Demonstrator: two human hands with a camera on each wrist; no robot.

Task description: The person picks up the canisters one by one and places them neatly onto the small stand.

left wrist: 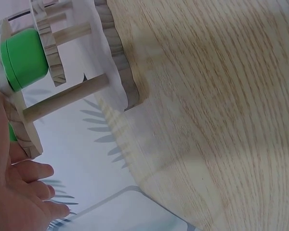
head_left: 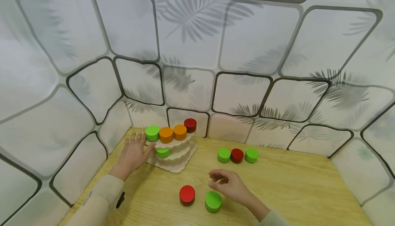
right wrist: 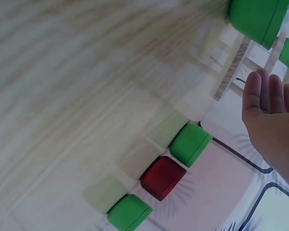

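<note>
At the back left stands a three-tier wooden stand (head_left: 172, 166) with wavy edges. Green, orange and dark red round blocks sit on its top tier, and a green block (head_left: 163, 153) is on the tier below. My left hand (head_left: 134, 153) is at the stand's left end, fingers spread beside the top tier's green block (head_left: 152, 133) and thumb along the front edge. In the left wrist view, the fingers reach past the tier's corner. My right hand (head_left: 229, 186) hovers with loosely bent fingers and nothing in it, just above a green block (head_left: 213, 201).
A red block (head_left: 187, 195) lies on the wooden table (head_left: 293, 185) left of the near green one. Farther back stand a green block (head_left: 224, 155), a dark red block (head_left: 237, 155) and another green block (head_left: 251, 155) in a row. Patterned cloth walls (head_left: 191, 40) border the table.
</note>
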